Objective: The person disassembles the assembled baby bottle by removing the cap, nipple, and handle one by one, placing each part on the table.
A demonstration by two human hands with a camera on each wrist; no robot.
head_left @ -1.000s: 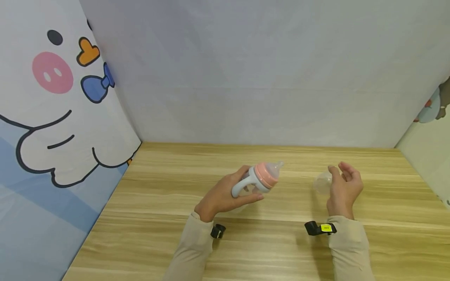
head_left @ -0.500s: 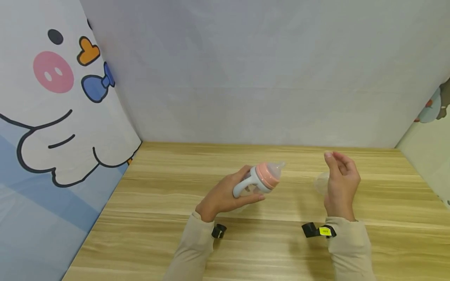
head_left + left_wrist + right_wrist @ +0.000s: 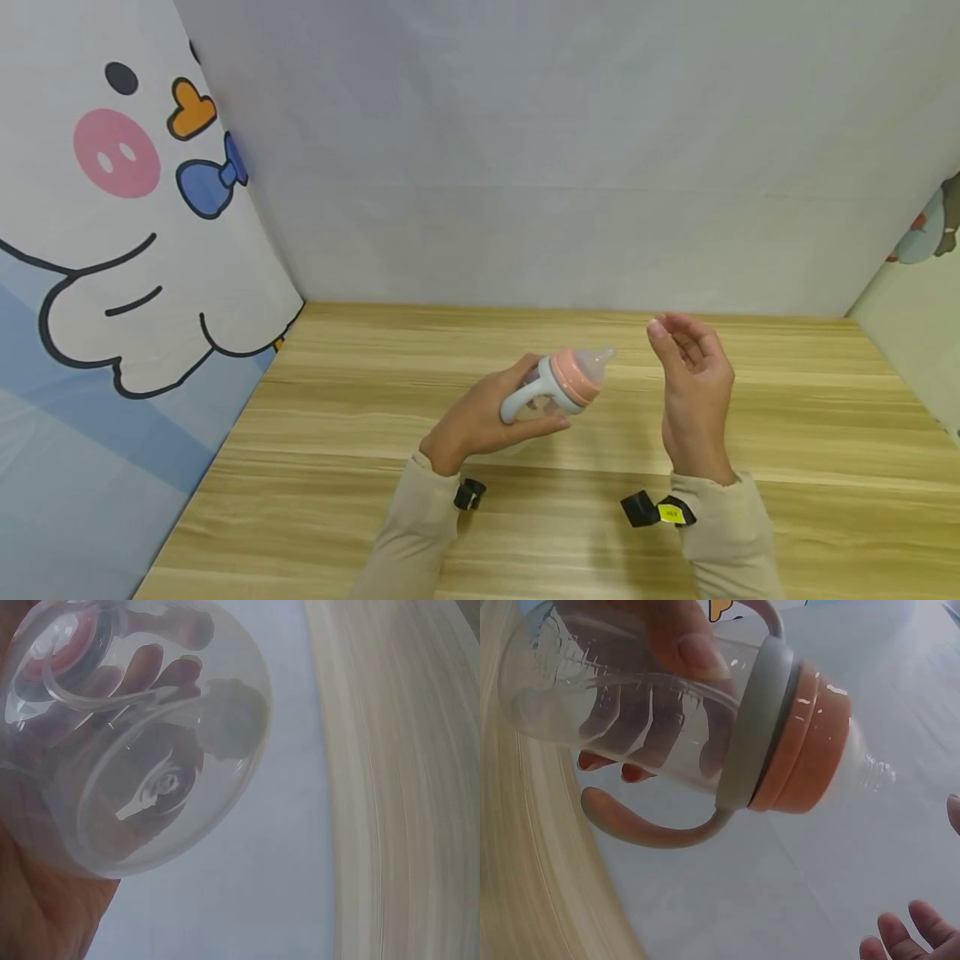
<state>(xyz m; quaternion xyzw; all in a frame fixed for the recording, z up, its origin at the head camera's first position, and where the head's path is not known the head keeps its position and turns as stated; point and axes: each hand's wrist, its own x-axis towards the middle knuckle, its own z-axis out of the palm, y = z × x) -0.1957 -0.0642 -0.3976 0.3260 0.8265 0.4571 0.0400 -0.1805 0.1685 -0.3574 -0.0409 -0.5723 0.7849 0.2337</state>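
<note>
A transparent baby bottle [image 3: 575, 377] with a pink collar ring, a pale grey handle ring and a soft teat is gripped by my left hand [image 3: 480, 415] above the table. It lies tilted, teat toward the right and slightly up. The right wrist view shows the fingers wrapped round the bottle body, with the pink collar [image 3: 802, 742] and one curved handle [image 3: 656, 829] free. Its rounded base [image 3: 169, 780] fills the left wrist view. My right hand [image 3: 696, 387] is raised to the right of the teat, fingers loosely bent, apart from the bottle, nothing visible in it.
A wood-grain table [image 3: 360, 375] lies below both hands, with a pale grey cloth wall [image 3: 562, 167] at its back edge. A cartoon-printed cloth [image 3: 150, 250] hangs at the left. The transparent dome cover seen earlier on the table is out of sight, possibly behind my right hand.
My right hand has left the transparent dome cover on the table, risen, and moved left toward the bottle. The left hand and bottle have barely shifted.
</note>
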